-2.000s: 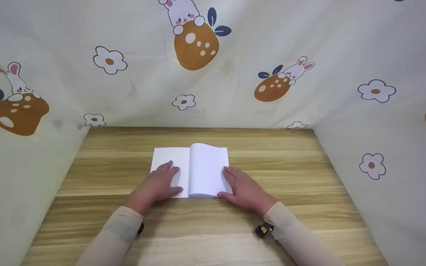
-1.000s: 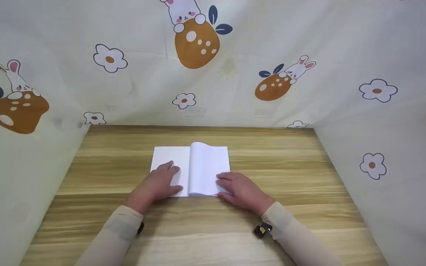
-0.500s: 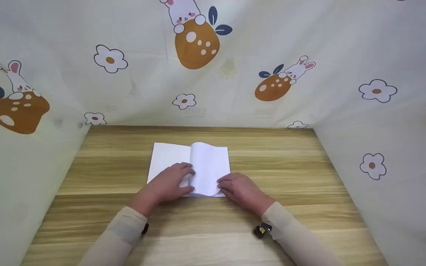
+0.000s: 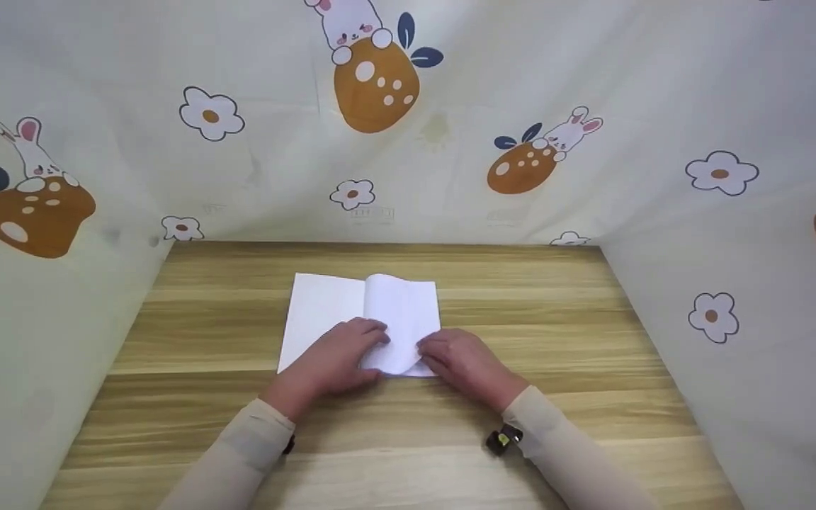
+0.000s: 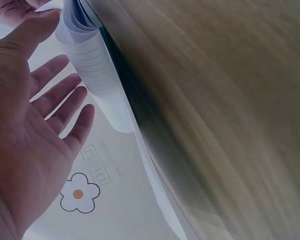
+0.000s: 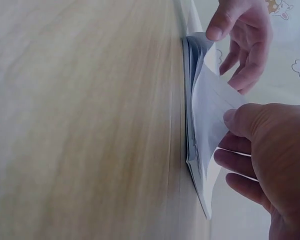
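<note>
An open notebook (image 4: 326,301) with white pages lies on the wooden table, its right-hand pages arched up beside the spine. My right hand (image 4: 468,365) pinches the lower right corner of a page between thumb and fingers. In the right wrist view that page (image 6: 212,107) is lifted away from the sheets beneath. My left hand (image 4: 337,358) rests near the bottom of the spine, its fingertips at the arched pages. Seen from the left wrist, the fingers (image 5: 80,127) are spread and nearly straight beside faintly ruled pages (image 5: 92,62).
The wooden table (image 4: 521,297) stretches around the notebook on every side. Pale cloth walls (image 4: 259,170) printed with rabbits and flowers enclose it at the back, left and right. A small black device (image 4: 503,440) sits at the right wrist.
My left hand has slid right from the left page to the arched pages by the spine. The right fingers have gone from lying on the page to pinching its corner, which has risen.
</note>
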Available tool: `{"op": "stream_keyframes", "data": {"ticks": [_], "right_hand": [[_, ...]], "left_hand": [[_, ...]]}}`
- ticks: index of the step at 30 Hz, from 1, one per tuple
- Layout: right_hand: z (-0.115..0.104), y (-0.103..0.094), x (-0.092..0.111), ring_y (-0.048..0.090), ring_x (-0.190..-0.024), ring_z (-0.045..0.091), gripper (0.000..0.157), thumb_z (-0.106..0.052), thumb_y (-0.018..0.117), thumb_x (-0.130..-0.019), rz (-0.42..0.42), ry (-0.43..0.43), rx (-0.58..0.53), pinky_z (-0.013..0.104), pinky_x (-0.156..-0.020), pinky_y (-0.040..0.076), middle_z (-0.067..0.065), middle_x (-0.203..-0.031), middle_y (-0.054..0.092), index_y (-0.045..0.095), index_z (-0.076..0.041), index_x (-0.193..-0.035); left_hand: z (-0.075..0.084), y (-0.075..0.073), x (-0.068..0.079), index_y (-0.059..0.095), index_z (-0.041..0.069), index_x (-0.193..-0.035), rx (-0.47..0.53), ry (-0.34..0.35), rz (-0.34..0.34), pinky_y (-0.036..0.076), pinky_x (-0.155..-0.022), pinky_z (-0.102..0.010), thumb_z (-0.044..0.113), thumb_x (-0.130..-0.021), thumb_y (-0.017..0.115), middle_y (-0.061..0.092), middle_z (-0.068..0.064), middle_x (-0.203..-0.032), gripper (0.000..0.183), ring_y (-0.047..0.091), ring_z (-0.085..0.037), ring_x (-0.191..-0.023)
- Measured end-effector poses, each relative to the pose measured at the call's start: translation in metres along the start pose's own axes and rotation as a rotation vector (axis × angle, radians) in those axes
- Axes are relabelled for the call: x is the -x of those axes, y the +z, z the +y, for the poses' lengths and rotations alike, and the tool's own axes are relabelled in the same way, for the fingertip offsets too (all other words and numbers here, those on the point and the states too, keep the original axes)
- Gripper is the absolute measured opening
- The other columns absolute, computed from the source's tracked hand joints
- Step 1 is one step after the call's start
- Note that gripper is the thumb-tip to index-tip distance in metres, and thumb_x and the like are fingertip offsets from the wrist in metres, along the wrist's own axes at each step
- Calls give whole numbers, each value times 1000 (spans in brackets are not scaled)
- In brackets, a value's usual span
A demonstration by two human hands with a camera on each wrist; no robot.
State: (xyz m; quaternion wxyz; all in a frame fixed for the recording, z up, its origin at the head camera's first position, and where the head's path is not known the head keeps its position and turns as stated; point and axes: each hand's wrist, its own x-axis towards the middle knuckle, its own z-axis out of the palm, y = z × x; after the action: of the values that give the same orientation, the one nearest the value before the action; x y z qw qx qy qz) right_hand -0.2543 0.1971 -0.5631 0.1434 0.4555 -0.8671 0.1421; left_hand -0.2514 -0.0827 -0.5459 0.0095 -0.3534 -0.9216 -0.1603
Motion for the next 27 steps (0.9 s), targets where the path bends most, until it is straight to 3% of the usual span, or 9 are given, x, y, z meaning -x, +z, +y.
{"op": "stream_keyframes", "data": {"ticks": [9, 18, 27], "right_hand": [[-1, -3, -1, 68, -104, 15, 14, -14, 69, -96, 48, 4, -6, 35, -91, 54, -2, -108, 74, 74, -11, -109], [0, -3, -2, 69, -102, 14, 15, -15, 69, -96, 127, 17, -44, 34, -90, 55, -2, -106, 75, 74, -10, -110], [1, -3, 0, 68, -104, 13, 14, -17, 69, -97, 157, 53, -58, 33, -93, 54, -2, -108, 74, 75, -11, -108]], "left_hand": [[1, 2, -1, 65, 11, -127, -1, 36, 34, 44, -107, -45, 41, -85, 78, 59, -5, -137, 53, 53, -25, -128], [4, 4, -4, 65, 15, -123, -9, 23, 49, 47, -101, -43, 43, -82, 80, 61, -2, -131, 52, 55, -22, -122], [11, 7, -8, 66, 18, -112, -53, 48, 112, 52, -87, -39, 40, -88, 75, 64, 2, -114, 34, 59, -19, -101]]}}
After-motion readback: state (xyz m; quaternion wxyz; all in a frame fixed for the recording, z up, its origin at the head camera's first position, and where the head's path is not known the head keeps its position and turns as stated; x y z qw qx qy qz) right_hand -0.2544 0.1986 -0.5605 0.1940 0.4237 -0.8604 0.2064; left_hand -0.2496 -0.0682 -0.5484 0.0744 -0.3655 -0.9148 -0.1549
